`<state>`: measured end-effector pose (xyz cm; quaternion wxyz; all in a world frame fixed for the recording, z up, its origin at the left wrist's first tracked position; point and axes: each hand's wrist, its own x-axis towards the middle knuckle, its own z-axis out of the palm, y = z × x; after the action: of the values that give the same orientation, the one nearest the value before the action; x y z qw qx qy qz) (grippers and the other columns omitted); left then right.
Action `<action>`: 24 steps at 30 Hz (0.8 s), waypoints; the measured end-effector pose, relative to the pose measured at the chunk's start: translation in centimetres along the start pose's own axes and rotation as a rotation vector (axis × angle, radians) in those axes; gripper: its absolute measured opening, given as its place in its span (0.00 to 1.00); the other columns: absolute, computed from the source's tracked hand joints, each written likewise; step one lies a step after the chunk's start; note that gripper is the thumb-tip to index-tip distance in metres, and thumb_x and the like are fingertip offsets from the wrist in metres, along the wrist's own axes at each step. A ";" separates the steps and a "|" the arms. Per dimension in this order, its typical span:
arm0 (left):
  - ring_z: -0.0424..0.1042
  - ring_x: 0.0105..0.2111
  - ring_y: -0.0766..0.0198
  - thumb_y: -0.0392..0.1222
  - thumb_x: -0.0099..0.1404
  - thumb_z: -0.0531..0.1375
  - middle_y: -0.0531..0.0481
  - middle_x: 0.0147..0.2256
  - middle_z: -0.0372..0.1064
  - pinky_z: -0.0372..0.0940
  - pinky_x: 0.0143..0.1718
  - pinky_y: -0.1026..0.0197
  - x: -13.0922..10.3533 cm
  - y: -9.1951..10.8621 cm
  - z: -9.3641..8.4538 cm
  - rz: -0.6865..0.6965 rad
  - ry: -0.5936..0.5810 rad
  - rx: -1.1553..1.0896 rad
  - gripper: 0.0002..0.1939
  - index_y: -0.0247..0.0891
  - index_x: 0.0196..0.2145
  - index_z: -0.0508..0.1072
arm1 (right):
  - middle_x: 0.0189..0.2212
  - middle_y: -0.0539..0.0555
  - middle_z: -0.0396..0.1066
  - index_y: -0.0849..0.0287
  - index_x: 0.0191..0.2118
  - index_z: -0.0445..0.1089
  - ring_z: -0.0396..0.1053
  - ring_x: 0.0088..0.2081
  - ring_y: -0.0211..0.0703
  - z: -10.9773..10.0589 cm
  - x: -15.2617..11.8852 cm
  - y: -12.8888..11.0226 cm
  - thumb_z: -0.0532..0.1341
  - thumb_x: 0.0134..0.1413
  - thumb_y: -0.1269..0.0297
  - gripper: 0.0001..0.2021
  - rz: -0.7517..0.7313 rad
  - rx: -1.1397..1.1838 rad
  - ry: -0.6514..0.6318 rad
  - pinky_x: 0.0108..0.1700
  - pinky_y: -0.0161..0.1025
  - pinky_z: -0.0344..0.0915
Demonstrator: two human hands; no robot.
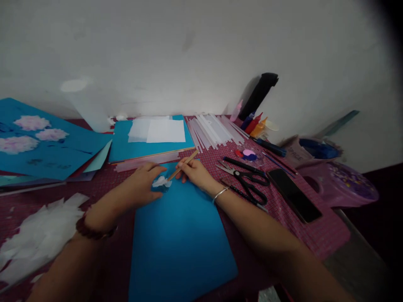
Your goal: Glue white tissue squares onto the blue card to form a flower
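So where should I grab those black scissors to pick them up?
Take the scissors by the black handle loops, coming from the near right. The loops lie toward the phone, and the blades point away toward the far left.

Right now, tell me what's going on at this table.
A person is doing paper craft on a blue sheet of card lying on the pink checked table. The left hand presses beside a small wad of white tissue near the sheet's top edge, while the right hand holds a thin wooden stick with its tip at the wad. Black scissors and a dark phone lie to the right, and torn white tissue is piled at left.
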<state>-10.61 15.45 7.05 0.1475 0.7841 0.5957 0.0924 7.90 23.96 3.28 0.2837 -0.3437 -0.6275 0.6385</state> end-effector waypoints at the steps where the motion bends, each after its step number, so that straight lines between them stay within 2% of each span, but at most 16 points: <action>1: 0.60 0.55 0.46 0.36 0.49 0.62 0.37 0.52 0.62 0.59 0.55 0.47 0.1 0.1 0.2 0.032 0.018 -0.014 0.26 0.35 0.48 0.68 | 0.19 0.47 0.69 0.61 0.32 0.64 0.62 0.15 0.30 0.0 0.0 0.0 0.53 0.61 0.68 0.07 0.005 0.004 0.004 0.18 0.28 0.57; 5: 0.58 0.56 0.46 0.36 0.53 0.60 0.39 0.50 0.60 0.58 0.54 0.45 0.8 0.4 1.0 0.122 0.085 -0.032 0.08 0.38 0.34 0.74 | 0.20 0.47 0.69 0.61 0.30 0.64 0.63 0.15 0.30 0.1 0.0 -0.1 0.53 0.61 0.69 0.08 0.001 -0.011 -0.036 0.18 0.28 0.58; 7: 0.62 0.52 0.48 0.38 0.55 0.59 0.40 0.47 0.61 0.59 0.52 0.46 1.2 0.4 1.2 0.139 0.121 -0.023 0.04 0.38 0.30 0.74 | 0.20 0.47 0.69 0.61 0.30 0.63 0.62 0.15 0.30 0.2 0.0 -0.2 0.53 0.61 0.70 0.08 0.003 -0.009 -0.055 0.18 0.27 0.59; 11: 0.67 0.42 0.54 0.37 0.56 0.57 0.43 0.38 0.64 0.62 0.47 0.51 1.8 -0.1 1.2 0.097 0.166 0.015 0.05 0.38 0.24 0.71 | 0.20 0.47 0.69 0.61 0.30 0.64 0.62 0.15 0.29 0.1 0.1 -0.2 0.54 0.60 0.70 0.07 0.010 0.022 -0.051 0.18 0.27 0.58; 17: 0.67 0.37 0.58 0.36 0.54 0.57 0.46 0.33 0.65 0.63 0.43 0.55 1.9 -0.8 0.9 0.037 0.130 0.033 0.05 0.39 0.22 0.66 | 0.17 0.45 0.69 0.60 0.31 0.63 0.60 0.14 0.29 -0.3 0.2 0.1 0.52 0.61 0.66 0.08 0.022 0.121 0.115 0.16 0.26 0.55; 24: 0.67 0.37 0.58 0.34 0.56 0.55 0.44 0.32 0.67 0.62 0.42 0.58 1.9 -0.8 1.0 0.021 0.069 0.013 0.06 0.37 0.22 0.68 | 0.18 0.46 0.69 0.61 0.30 0.64 0.61 0.14 0.29 0.1 0.1 0.0 0.53 0.61 0.67 0.08 -0.015 0.064 0.023 0.17 0.27 0.56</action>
<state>-10.47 17.39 5.76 0.1208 0.7875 0.5929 0.1172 7.77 24.01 3.28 0.3067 -0.3370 -0.6060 0.6520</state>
